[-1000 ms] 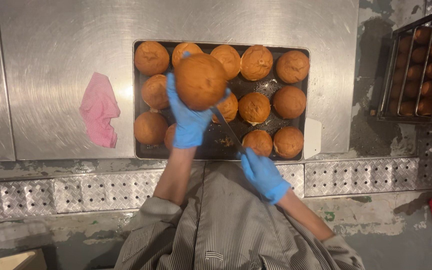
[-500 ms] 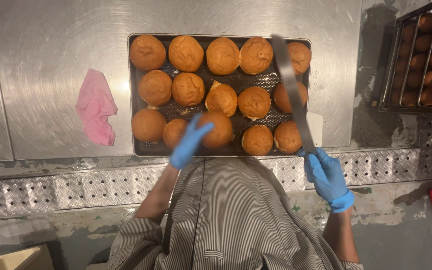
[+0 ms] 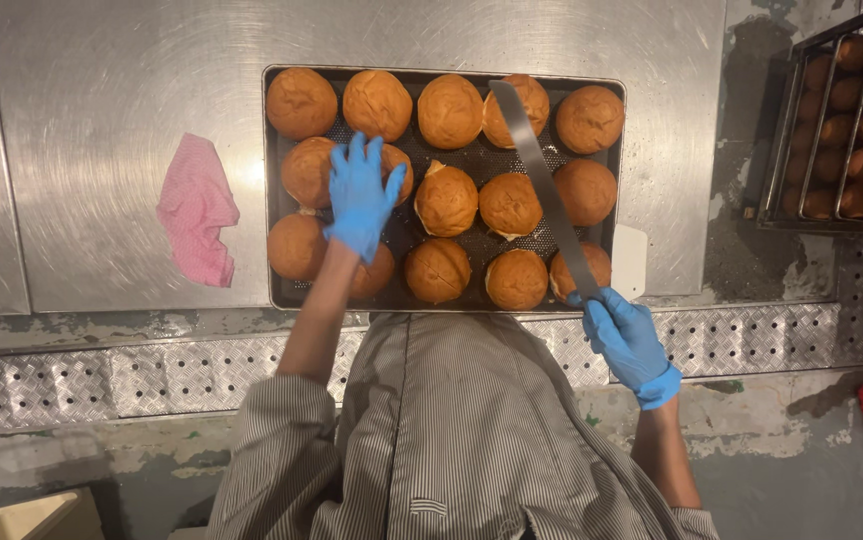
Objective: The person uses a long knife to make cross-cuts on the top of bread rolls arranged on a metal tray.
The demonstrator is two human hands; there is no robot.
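Altogether, fourteen round brown buns could be counted on the dark baking tray (image 3: 279,290), though the one under the left hand (image 3: 360,195) was mostly covered. Five buns sat in the far row, five in the middle row and four in the near row. One pink cloth (image 3: 197,212) lay on the steel table (image 3: 102,110), well to the left of the tray. One long knife (image 3: 544,185) was in view, and one rack of further buns (image 3: 842,130) stood at the far right, cut off by the frame edge, so its buns could not be counted in full.

Both hands wore blue gloves. The left hand lay flat with its fingers spread wide over the covered bun (image 3: 399,172) in the middle row, second from the left, resting on it rather than closed around it. The right hand (image 3: 627,340) was wrapped around the knife's handle at the tray's near right corner. From that grip the blade ran far and leftward, slanting across the right side of the tray over the buns there, its tip reaching the fourth bun of the far row. Whether the blade touched any bun could not be told.

A small pale object just right of the tray was partly hidden by the blade and hand and hard to identify. The person's striped shirt filled the near middle, hiding the table's near edge there.
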